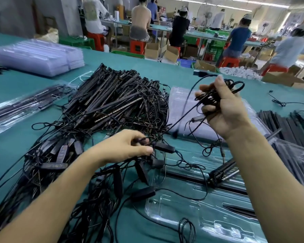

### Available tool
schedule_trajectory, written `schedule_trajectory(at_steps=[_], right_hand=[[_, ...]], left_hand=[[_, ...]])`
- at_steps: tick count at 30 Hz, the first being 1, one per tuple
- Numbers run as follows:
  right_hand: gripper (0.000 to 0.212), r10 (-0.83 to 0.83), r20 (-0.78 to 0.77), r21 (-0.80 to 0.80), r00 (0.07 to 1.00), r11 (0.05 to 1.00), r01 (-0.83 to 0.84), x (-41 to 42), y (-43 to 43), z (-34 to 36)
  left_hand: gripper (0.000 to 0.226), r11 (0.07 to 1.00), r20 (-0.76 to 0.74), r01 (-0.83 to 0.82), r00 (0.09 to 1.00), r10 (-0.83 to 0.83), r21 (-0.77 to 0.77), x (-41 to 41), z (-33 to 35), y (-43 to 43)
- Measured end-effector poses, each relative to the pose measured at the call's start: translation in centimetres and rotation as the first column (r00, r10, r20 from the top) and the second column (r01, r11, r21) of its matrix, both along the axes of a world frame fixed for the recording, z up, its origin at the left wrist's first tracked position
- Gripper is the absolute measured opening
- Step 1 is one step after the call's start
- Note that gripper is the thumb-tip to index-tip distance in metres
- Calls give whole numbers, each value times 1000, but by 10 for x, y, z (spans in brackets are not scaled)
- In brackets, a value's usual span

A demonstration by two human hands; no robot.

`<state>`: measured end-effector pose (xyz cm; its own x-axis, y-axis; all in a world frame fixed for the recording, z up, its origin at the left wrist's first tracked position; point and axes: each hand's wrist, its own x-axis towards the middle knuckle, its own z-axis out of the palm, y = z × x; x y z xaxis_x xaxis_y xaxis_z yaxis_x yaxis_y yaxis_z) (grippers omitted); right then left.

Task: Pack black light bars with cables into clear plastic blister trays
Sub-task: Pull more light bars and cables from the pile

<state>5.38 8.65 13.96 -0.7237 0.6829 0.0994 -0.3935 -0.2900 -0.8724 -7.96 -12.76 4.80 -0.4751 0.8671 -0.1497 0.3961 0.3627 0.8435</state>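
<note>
Evidently coiling: the right hand (224, 111), at two o'clock, grips a looped cable (211, 97); the left hand (128, 146) pinches its trailing strand. Next, likely finish the coil and seat it in the five-o'clock blister tray (165, 206).

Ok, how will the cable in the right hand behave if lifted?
Likely floppy: the cable hangs in loose loops from the right hand. It may snag, since a strand runs down toward the left hand at the tangled pile.
</note>
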Motion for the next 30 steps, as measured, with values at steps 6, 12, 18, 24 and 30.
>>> schedule_trajectory(at_steps=[6,12,18,24,30], right_hand=[[23,104,60,-48,993,994,-101,10,14,-4],[25,198,415,195,888,934,-299,20,17,-16],[52,148,665,492,732,650,-579,25,-5,-21],[24,130,563,684,816,481,-548,17,-32,-20],[7,-91,238,626,967,776,-81,20,-17,-10]], left_hand=[[29,970,212,-14,976,-39,243,2,-9,-7],[36,908,442,-264,891,101,326,8,-9,-3],[38,894,447,-290,887,117,342,16,4,3],[41,900,514,-382,826,230,211,7,4,0],[33,739,356,-575,812,463,350,-8,-3,-11]])
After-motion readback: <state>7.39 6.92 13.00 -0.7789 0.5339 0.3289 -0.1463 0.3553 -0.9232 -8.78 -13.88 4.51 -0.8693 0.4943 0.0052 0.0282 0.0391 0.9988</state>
